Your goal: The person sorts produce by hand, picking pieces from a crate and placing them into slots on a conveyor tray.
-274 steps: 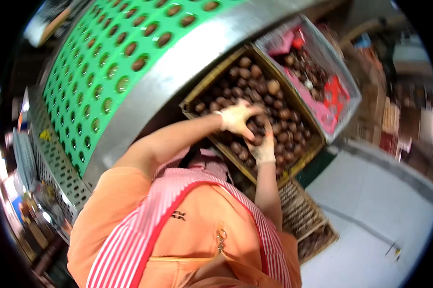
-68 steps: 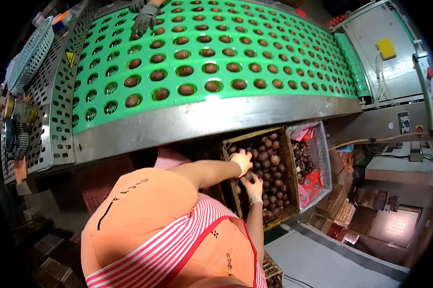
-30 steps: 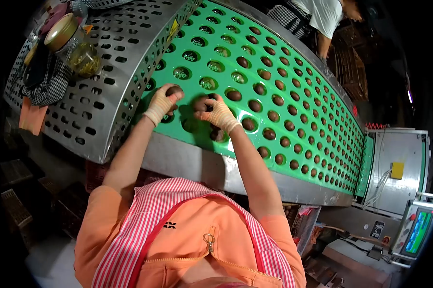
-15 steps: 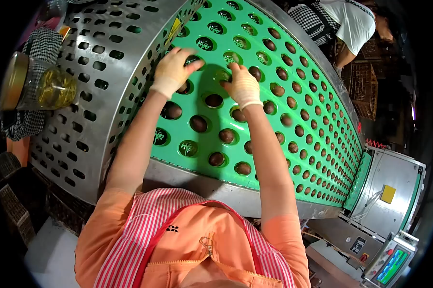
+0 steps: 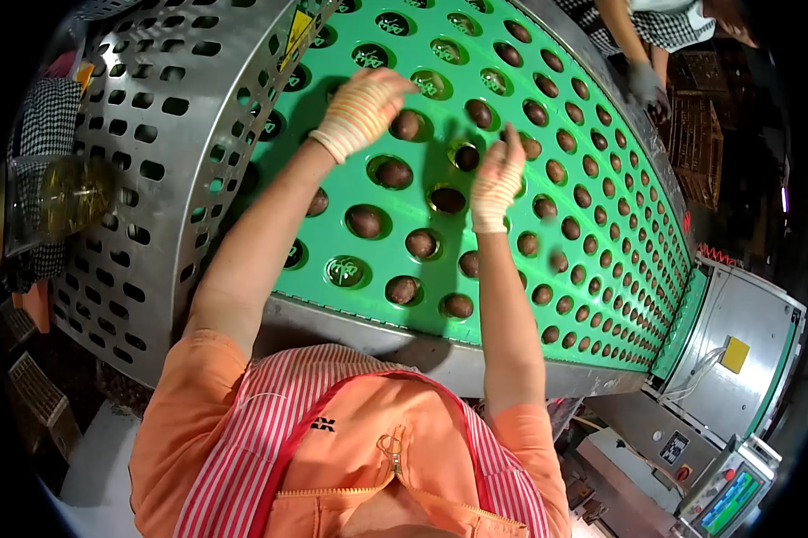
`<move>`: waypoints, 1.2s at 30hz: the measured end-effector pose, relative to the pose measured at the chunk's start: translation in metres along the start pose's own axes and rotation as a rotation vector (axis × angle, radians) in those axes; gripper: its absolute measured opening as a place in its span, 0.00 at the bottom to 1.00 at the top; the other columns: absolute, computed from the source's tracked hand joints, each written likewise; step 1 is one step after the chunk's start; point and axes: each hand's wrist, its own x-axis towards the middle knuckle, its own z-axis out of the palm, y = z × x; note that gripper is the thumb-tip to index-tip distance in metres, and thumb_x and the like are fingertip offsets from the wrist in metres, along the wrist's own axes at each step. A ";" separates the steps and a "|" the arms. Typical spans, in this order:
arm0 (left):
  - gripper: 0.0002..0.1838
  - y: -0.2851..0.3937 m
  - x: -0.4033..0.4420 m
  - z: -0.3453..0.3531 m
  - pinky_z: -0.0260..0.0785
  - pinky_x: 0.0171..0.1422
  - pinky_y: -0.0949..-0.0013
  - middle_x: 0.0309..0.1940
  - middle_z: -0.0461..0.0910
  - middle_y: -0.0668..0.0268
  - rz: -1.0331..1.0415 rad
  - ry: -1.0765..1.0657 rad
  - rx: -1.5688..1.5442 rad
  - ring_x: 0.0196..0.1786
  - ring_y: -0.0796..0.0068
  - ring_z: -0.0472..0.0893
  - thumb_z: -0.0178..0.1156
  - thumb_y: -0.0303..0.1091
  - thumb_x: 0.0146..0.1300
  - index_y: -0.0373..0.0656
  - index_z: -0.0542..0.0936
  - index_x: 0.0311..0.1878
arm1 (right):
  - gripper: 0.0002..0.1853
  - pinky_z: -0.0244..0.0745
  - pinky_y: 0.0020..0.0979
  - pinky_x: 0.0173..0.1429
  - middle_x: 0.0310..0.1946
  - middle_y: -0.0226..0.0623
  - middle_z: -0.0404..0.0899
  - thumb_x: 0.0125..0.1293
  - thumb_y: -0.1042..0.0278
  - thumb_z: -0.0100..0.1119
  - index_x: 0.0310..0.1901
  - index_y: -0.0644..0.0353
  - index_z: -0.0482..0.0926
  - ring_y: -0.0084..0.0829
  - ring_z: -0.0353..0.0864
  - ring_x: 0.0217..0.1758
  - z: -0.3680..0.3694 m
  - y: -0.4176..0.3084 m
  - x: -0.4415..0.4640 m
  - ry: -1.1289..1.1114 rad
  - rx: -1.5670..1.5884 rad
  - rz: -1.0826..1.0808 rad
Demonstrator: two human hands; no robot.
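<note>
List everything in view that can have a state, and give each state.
Green pocketed belt, partly filled
Brown oval items, mostly seated singly in pockets
Left hand, over the belt, palm hidden
Right hand, over the belt, fingers extended
Control screen, lit
Glass jar, holding yellowish contents
Zip, partly open

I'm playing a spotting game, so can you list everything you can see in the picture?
Brown round things: very many, brown, in the green surface's hollows
Green surface: one, green, middle
Metal panel: one, silver with holes, left
Jar: one, clear with yellowish contents, far left
Checked cloth: one, black-and-white, behind the jar
Cabinet: one, silver, right
Yellow square: one, yellow, on the cabinet
Screen unit: one, grey, lower right
Crates: several, brown, upper right and lower left
Other person: one, checked clothing, top right
Shirt: one, orange, bottom
Apron: one, pink-and-white, over the shirt
Left hand, right hand: two, pale coverings, over the green surface
</note>
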 end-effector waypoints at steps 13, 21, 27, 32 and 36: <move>0.29 0.050 -0.007 0.016 0.73 0.49 0.46 0.50 0.82 0.49 -0.237 -0.452 0.424 0.48 0.47 0.83 0.56 0.60 0.65 0.48 0.72 0.58 | 0.10 0.76 0.32 0.49 0.41 0.38 0.82 0.71 0.71 0.55 0.51 0.60 0.80 0.33 0.80 0.40 -0.147 -0.121 -0.208 0.086 0.016 0.384; 0.42 0.109 -0.051 0.043 0.66 0.67 0.48 0.65 0.70 0.49 -0.045 -0.328 0.384 0.64 0.42 0.72 0.61 0.50 0.63 0.47 0.56 0.76 | 0.13 0.75 0.41 0.55 0.46 0.46 0.79 0.61 0.69 0.62 0.49 0.56 0.80 0.47 0.79 0.49 -0.219 -0.175 -0.331 0.179 -0.345 0.463; 0.31 0.286 -0.171 0.093 0.67 0.66 0.60 0.59 0.73 0.52 0.363 -0.455 -0.395 0.60 0.57 0.75 0.65 0.35 0.62 0.36 0.70 0.66 | 0.10 0.75 0.46 0.52 0.41 0.47 0.82 0.56 0.74 0.58 0.40 0.60 0.83 0.49 0.79 0.45 -0.335 -0.173 -0.523 0.661 -0.809 0.917; 0.25 0.419 -0.265 0.139 0.70 0.60 0.56 0.55 0.75 0.52 0.839 -0.918 -0.526 0.56 0.53 0.77 0.64 0.33 0.60 0.42 0.74 0.62 | 0.13 0.74 0.49 0.57 0.49 0.48 0.80 0.64 0.68 0.56 0.47 0.61 0.84 0.51 0.76 0.53 -0.365 -0.185 -0.642 0.723 -1.052 1.309; 0.28 0.483 -0.331 0.196 0.69 0.65 0.55 0.60 0.71 0.53 0.946 -1.299 -0.091 0.61 0.51 0.74 0.65 0.34 0.56 0.45 0.74 0.62 | 0.12 0.77 0.46 0.55 0.53 0.40 0.80 0.64 0.66 0.58 0.48 0.53 0.83 0.46 0.79 0.52 -0.355 -0.176 -0.662 0.671 -1.075 1.286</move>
